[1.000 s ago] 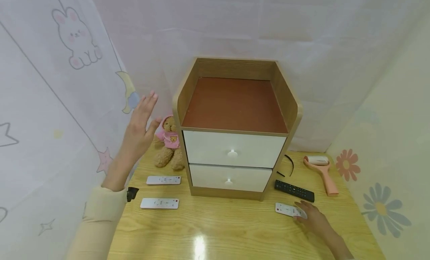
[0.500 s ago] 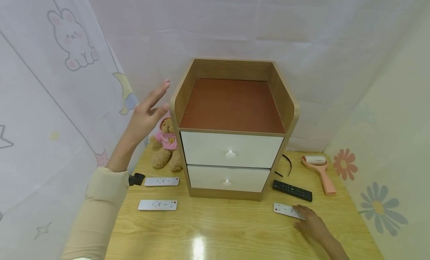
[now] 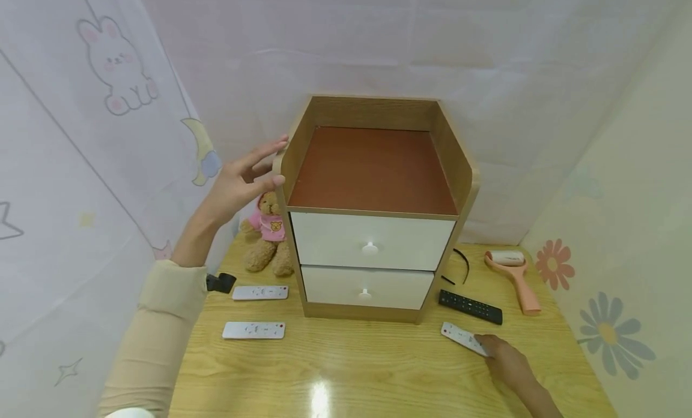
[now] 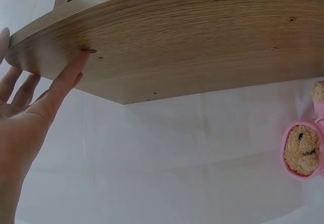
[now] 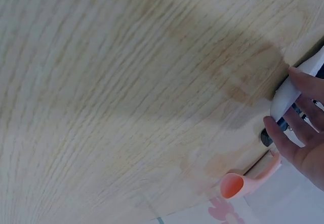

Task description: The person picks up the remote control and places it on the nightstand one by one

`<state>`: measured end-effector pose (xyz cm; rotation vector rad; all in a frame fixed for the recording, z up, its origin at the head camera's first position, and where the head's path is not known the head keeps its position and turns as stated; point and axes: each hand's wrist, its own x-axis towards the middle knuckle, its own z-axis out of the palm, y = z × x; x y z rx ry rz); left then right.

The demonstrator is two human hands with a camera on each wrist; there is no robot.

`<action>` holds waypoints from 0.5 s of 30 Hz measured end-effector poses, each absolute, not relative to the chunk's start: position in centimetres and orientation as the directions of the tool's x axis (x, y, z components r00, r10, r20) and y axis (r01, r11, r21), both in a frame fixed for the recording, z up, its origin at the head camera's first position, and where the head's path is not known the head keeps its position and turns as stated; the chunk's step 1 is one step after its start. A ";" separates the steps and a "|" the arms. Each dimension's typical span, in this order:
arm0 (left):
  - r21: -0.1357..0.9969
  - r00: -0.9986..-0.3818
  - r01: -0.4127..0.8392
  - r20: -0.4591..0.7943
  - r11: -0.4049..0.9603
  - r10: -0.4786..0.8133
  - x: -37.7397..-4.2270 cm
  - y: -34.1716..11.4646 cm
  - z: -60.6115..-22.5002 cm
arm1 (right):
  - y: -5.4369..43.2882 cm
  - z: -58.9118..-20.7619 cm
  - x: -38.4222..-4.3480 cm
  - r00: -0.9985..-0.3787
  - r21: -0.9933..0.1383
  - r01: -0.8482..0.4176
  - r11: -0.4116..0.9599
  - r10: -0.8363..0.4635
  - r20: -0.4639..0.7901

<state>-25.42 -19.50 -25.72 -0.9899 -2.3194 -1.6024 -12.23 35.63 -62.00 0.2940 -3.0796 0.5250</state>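
Note:
My left hand is at the left side panel of a small wooden cabinet with two white drawers. Its fingers are fairly straight, and in the left wrist view one fingertip touches the panel's outer face. The thumb reaches the panel's rounded front edge. On the right, my right hand grips the near end of a white remote control. The right wrist view shows the thumb and fingers around that remote, its near end tipped up. Both drawers are closed.
Two white remotes lie on the wooden table at the left. A teddy bear in pink sits beside the cabinet. Right of it are a black remote, a thin black curved band and an orange lint roller.
My left hand has moved right, from free air to the cabinet's side panel. My right hand has taken hold of the white remote, which has turned slightly and tilted.

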 end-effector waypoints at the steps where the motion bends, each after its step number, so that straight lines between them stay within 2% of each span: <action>1: 0.786 -0.774 0.583 0.461 0.206 0.434 -25.7 -19.6 -25.9 | 35.6 -62.0 -12.1 -0.984 -0.323 -0.174 0.930 -0.174 0.031; 9: 0.792 -0.752 0.589 0.464 0.162 0.468 -27.5 -20.5 -27.1 | 36.0 -62.0 -11.5 -0.990 -0.342 -0.138 0.929 -0.131 0.043; 15: 0.793 -0.746 0.591 0.469 0.147 0.472 -26.8 -20.2 -26.7 | 36.3 -59.8 -11.2 -0.963 -0.382 -0.217 0.898 -0.131 0.237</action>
